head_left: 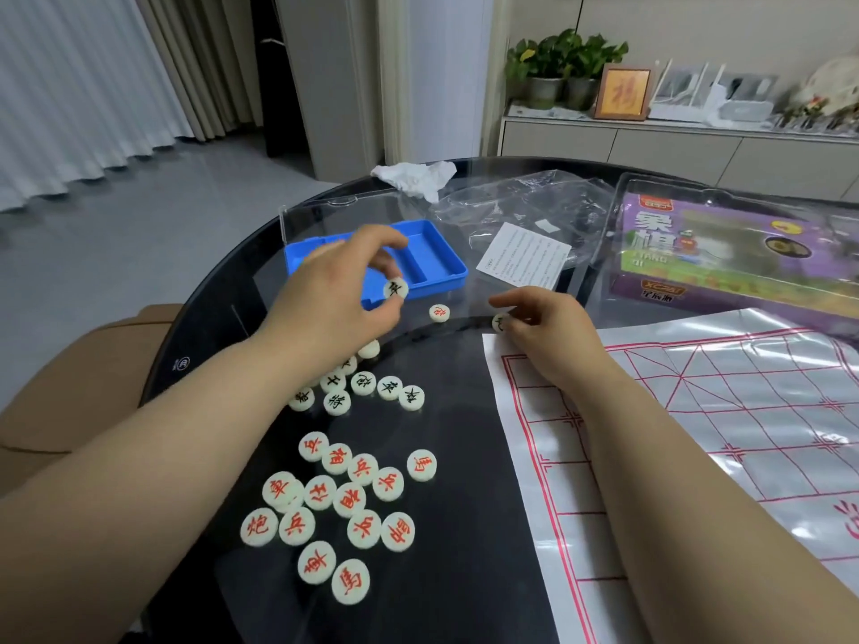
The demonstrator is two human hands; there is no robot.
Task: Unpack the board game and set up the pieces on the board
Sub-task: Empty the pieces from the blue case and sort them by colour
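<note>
My left hand (346, 290) pinches a white round piece with a black character (395, 289), lifted above the dark glass table in front of the blue tray (446, 262). My right hand (551, 327) pinches another black-marked piece (500, 322) just past the far left corner of the plastic board sheet (697, 434) with its red grid. Several black-marked pieces (362, 388) lie in a loose group under my left wrist. Nearer to me, several red-marked pieces (334, 504) lie clustered. One red-marked piece (439, 312) lies alone between my hands.
The purple game box (725, 253) under a clear lid stands at the back right. A paper leaflet (523, 255), a clear plastic bag (520, 202) and a crumpled tissue (413, 176) lie behind the tray. A tan chair (93, 364) sits left of the round table.
</note>
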